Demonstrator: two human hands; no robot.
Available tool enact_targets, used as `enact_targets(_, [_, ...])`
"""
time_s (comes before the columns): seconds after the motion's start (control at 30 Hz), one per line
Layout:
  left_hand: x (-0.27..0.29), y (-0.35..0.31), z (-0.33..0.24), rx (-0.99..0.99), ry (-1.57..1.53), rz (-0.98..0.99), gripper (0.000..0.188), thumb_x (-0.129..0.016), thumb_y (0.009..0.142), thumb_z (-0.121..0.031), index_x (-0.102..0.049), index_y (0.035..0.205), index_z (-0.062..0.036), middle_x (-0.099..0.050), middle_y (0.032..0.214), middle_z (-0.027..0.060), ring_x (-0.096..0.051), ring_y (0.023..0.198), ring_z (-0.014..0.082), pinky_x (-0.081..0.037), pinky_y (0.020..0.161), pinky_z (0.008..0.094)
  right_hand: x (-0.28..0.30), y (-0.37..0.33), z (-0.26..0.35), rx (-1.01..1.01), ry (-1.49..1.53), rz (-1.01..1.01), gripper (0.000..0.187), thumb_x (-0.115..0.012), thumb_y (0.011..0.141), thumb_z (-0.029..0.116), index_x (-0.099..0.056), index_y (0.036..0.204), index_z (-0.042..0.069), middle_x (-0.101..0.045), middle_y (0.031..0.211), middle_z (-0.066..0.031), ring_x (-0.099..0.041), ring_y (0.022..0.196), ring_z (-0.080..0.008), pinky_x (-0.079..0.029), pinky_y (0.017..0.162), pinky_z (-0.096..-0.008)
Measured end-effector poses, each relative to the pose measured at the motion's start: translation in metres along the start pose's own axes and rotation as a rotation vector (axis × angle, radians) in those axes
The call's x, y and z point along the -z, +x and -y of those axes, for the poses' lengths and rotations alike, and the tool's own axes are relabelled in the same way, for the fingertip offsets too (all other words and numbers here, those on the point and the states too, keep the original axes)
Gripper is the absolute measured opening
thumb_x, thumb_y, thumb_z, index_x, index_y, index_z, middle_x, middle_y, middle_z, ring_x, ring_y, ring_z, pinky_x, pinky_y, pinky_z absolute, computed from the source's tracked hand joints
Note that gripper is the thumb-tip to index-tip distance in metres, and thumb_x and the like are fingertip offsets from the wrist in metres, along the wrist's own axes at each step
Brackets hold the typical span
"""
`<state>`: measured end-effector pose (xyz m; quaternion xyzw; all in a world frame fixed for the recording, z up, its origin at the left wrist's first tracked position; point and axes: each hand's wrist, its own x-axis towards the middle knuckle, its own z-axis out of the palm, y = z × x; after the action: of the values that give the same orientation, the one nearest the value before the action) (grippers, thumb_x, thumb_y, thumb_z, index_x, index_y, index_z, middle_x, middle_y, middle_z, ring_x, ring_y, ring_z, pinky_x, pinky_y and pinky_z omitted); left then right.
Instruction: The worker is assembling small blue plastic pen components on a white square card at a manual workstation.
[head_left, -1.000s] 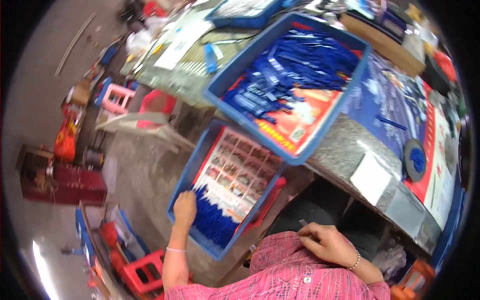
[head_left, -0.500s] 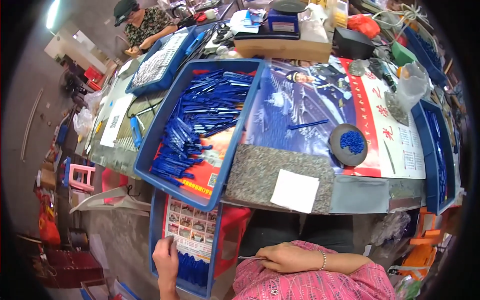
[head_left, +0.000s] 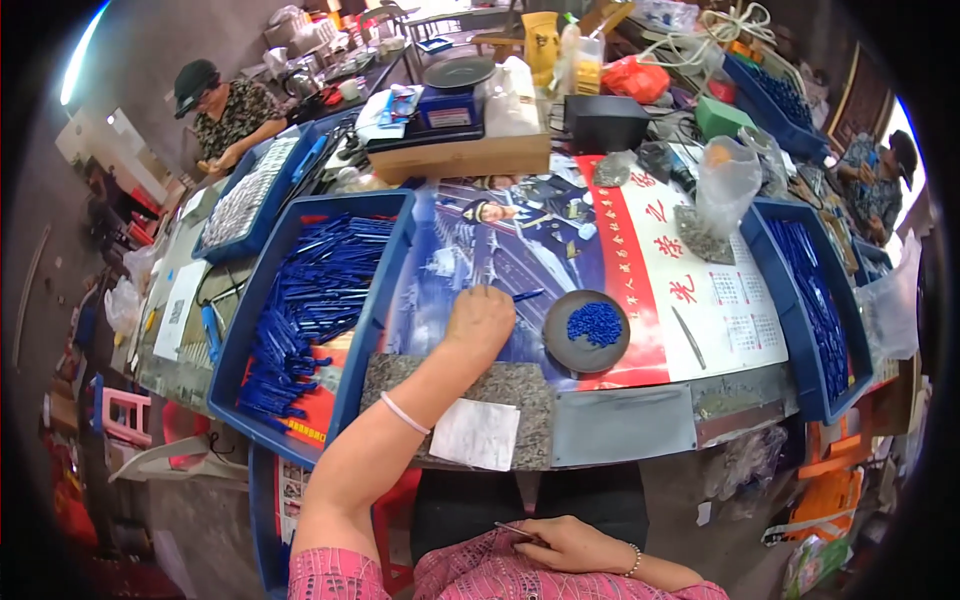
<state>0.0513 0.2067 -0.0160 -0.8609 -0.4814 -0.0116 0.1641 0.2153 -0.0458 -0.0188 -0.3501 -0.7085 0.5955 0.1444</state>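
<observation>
1. A white sheet [head_left: 178, 310] with a printed square code lay near the left edge of the table [head_left: 150, 365].
2. Beside it, toward the far left corner, a small tray [head_left: 222, 250] held rows of pale pieces.
3. A large blue tray [head_left: 370, 345] of blue sticks [head_left: 325, 262] stood next, its near end past the table's near edge.
4. Toward the far edge, a dark blue box [head_left: 447, 112] bore a pale label, too small to read.
5. The left hand [head_left: 481, 322] reached down, fingers bent, at one end of a single blue stick [head_left: 527, 295]; whether it gripped this could not be told.
6. Below the near edge, the right hand [head_left: 570, 545] rested in the lap, curled around a thin metal tool [head_left: 510, 527].
7. A dark dish [head_left: 558, 345] of blue bits sat on a poster [head_left: 650, 345] with large red characters and calendar grids.
8. Another blue tray [head_left: 762, 285] lined the right edge.
</observation>
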Motion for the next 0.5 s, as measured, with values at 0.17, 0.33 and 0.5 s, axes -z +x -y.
enact_targets(0.17, [0.021,-0.005,0.019,-0.066,-0.081,-0.008,0.010,-0.057,0.072,-0.005,-0.058,0.082,-0.0018,-0.062,0.081,0.0117,-0.061,0.078,0.0256,-0.051,0.066,0.0342,0.018,-0.012,-0.001,0.053,0.061,-0.071,0.027,-0.054,0.088,0.021,-0.056,0.107,0.002,-0.062,0.082,-0.0195,-0.061,0.074,-0.0356,-0.049,0.067,-0.0389])
enact_targets(0.33, [0.094,-0.064,-0.008,0.112,-0.874,-0.159,0.022,-0.059,0.075,0.000,-0.059,0.097,0.0022,-0.063,0.086,0.0144,-0.063,0.079,0.0260,-0.050,0.069,0.0341,0.045,-0.010,0.015,0.036,0.404,-0.446,0.022,-0.062,0.084,0.008,-0.059,0.105,0.001,-0.064,0.084,-0.0048,-0.057,0.070,-0.0066,-0.047,0.063,-0.0222])
enact_targets(0.5, [0.128,-0.149,-0.046,0.157,-1.365,0.086,0.026,-0.063,0.075,0.001,-0.059,0.101,0.0024,-0.063,0.085,0.0121,-0.064,0.076,0.0206,-0.050,0.068,0.0291,0.063,0.011,0.049,0.131,1.023,-0.539,0.023,-0.064,0.083,0.004,-0.059,0.106,0.000,-0.059,0.081,-0.0013,-0.052,0.066,-0.0030,-0.042,0.056,-0.0181])
